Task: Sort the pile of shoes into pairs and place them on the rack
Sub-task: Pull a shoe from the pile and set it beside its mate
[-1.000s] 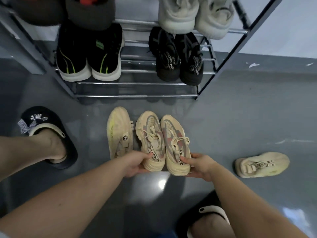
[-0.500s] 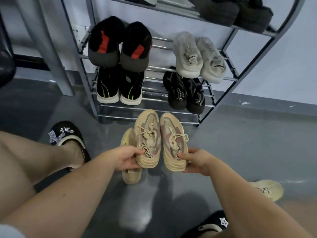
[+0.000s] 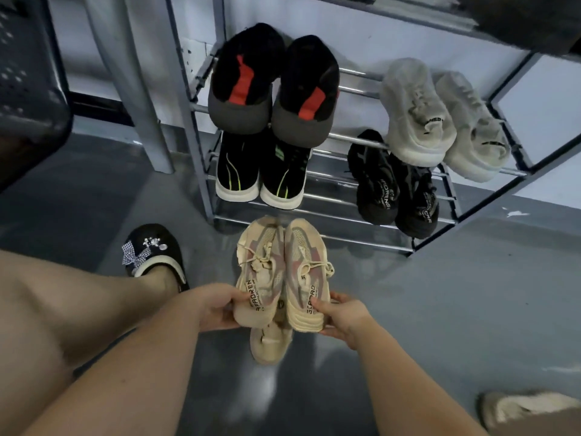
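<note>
We are in a home's shoe corner.
A metal shoe rack against a pale wall; grey painted floor; slippered foot.

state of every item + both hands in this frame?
Beige sneaker pair: held side by side off the floor, one heel per hand.
Left hand: grips the left sneaker's heel.
Right hand: grips the right sneaker's heel.
Pale shoe: on the floor under the pair.
Second pale shoe: on the floor, lower right.
Rack: four pairs in view on it.
</note>
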